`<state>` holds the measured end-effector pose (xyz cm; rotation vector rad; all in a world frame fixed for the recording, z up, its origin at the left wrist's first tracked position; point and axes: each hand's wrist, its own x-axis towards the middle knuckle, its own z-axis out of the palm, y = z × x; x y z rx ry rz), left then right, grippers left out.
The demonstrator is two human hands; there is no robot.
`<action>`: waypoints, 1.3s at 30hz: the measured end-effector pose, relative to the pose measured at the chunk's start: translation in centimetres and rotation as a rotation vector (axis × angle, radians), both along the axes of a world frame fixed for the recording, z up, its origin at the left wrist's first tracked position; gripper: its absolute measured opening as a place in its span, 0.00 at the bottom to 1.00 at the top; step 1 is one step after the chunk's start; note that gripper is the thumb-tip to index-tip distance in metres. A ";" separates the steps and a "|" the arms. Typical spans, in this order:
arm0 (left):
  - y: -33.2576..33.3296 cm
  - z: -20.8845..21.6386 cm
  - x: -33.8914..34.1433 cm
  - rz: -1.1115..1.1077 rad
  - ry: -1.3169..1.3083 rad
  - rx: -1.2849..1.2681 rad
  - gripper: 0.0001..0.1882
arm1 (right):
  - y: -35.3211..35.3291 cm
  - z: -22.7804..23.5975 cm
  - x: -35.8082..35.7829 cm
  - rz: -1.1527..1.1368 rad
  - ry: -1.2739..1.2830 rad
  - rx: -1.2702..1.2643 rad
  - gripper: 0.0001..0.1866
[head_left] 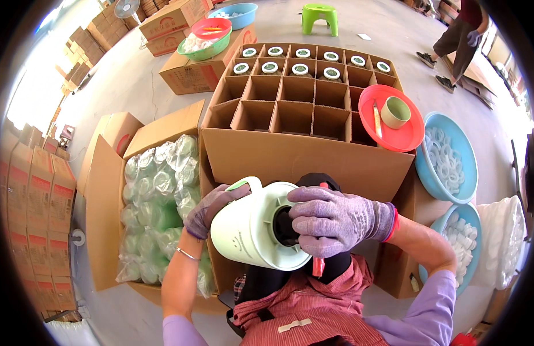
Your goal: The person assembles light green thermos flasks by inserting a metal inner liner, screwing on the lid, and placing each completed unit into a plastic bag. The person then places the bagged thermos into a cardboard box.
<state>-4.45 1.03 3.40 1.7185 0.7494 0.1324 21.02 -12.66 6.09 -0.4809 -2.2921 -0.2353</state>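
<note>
A pale green thermos jug body (pixel 243 236) lies tilted over my lap, its round end with a central opening turned to the right. My left hand (pixel 212 209), in a grey-purple glove, is closed round the jug's handle side. My right hand (pixel 336 222), gloved alike, is closed at the opening over a tool with a black round part (pixel 284 226) set into it. A red bar end (pixel 318 266) of this tool sticks out below the hand, and another bit of red shows above. The fingers hide most of the tool.
Ahead stands a divided carton (pixel 301 155) with white-lidded bottles in its far cells. A red basin (pixel 414 130) with a green cup and cutter rests on its corner. Left, an open carton (pixel 108 213) holds bagged green parts. Blue basins (pixel 472 167) of rings stand right. A person (pixel 466 34) walks behind.
</note>
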 end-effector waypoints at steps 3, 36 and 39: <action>-0.5 -0.3 -0.3 0.064 -0.082 0.210 0.16 | -1.1 -0.9 0.5 -0.241 -0.006 -0.171 0.13; -13.5 -1.2 -2.5 0.042 0.192 0.030 0.27 | -5.8 -7.2 19.9 -1.584 0.170 -0.421 0.16; -13.4 -2.4 -4.0 0.127 0.070 -0.130 0.26 | -14.7 -7.4 19.6 -1.638 0.425 -0.225 0.10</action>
